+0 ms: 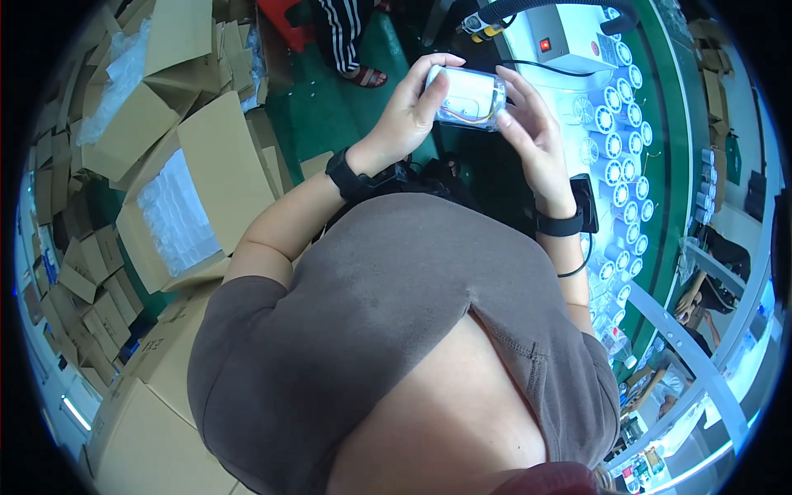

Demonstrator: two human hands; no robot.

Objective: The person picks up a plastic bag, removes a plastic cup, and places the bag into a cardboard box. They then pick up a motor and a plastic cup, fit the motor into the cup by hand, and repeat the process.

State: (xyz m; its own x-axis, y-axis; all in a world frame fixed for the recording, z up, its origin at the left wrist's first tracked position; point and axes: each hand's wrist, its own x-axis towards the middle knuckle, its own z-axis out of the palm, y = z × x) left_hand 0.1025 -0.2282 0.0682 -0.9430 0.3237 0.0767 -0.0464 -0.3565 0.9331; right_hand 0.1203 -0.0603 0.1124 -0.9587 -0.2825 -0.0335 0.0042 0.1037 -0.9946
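Note:
A white cylindrical part (pixel 464 97) with thin red and yellow wires showing on its side is held up between both hands. My left hand (pixel 410 111) grips its left end, fingers curled over the top. My right hand (pixel 532 132) holds its right end, fingertips on the side. Each wrist wears a black band. My grey shirt fills the lower middle of the view.
Several white round parts (pixel 615 165) lie in rows on a green belt (pixel 670 165) at right. A grey box with a red switch (pixel 569 41) stands at the top. An open carton of white items (pixel 177 210) and piled cardboard boxes (pixel 82 280) are at left. Another person's sandalled foot (pixel 363 76) is at top.

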